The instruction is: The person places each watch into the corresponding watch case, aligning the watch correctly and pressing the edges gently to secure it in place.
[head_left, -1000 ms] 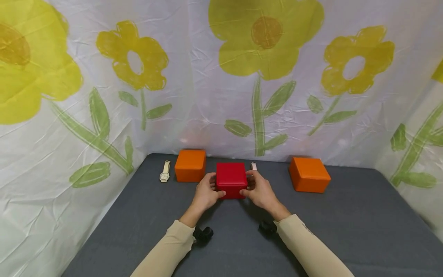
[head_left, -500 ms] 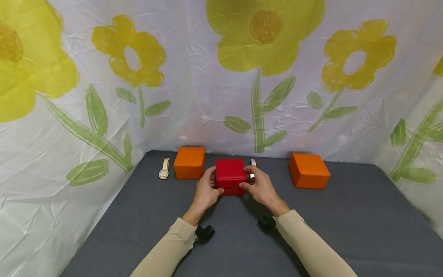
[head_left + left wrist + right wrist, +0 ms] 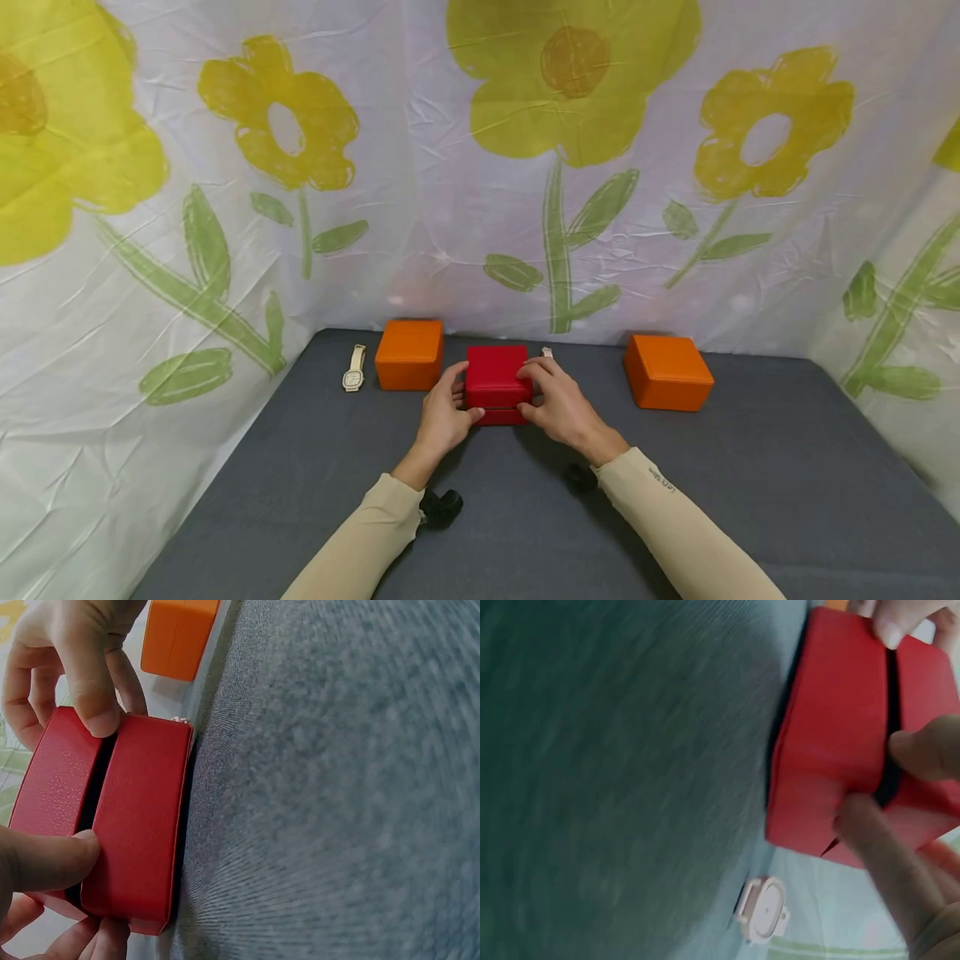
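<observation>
A red hinged box [image 3: 495, 383] stands on the grey table [image 3: 750, 483] between my hands. My left hand [image 3: 454, 402] grips its left side, thumb on the front by the seam. My right hand [image 3: 534, 388] holds the right side, with fingers over the lid's top edge. In the left wrist view the red box [image 3: 135, 825] shows a narrow dark gap between lid and base, and a thumb [image 3: 45, 859] presses at that gap. The right wrist view shows the same red box [image 3: 832, 765] with fingertips [image 3: 859, 817] on the gap.
Two orange boxes [image 3: 409, 354] [image 3: 667, 372] flank the red one near the flowered backdrop. A cream wristwatch [image 3: 353, 369] lies at the far left. Another pale watch [image 3: 761, 907] lies just behind the red box, mostly hidden by my right hand in the head view.
My right hand's fingers have slid up onto the lid. A dark seam between lid and base now shows at the front. The left hand has barely moved.
</observation>
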`<state>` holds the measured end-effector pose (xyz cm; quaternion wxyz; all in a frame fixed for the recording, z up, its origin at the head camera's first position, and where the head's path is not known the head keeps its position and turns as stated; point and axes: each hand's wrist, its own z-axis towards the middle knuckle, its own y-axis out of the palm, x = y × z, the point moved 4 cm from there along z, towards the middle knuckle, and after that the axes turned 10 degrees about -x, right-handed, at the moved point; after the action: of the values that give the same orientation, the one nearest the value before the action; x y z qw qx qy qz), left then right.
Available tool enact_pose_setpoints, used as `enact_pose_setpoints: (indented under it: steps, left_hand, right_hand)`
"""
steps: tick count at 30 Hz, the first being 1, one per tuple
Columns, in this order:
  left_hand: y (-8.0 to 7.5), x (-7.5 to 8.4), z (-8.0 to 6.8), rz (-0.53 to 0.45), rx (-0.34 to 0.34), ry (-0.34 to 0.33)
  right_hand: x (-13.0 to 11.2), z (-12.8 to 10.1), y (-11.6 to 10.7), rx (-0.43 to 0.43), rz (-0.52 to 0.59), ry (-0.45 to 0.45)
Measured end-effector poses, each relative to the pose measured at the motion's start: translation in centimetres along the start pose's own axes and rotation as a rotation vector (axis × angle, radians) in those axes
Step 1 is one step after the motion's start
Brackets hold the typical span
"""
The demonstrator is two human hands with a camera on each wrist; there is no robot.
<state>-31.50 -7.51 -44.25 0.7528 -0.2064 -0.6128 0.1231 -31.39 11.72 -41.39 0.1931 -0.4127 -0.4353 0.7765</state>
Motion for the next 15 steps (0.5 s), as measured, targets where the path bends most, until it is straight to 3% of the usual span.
enact_pose_setpoints:
  steps: [9, 15]
  left_hand:
    - [0.07, 0.02, -0.11, -0.016, 0.024, -0.016]
    - [0.1, 0.09, -0.01, -0.016, 0.043, -0.036]
  right_hand:
    - [-0.36, 0.2, -0.28, -0.048, -0.31, -0.367]
    - [-0.12, 0.26, -0.7, -0.021, -0.371, -0.483]
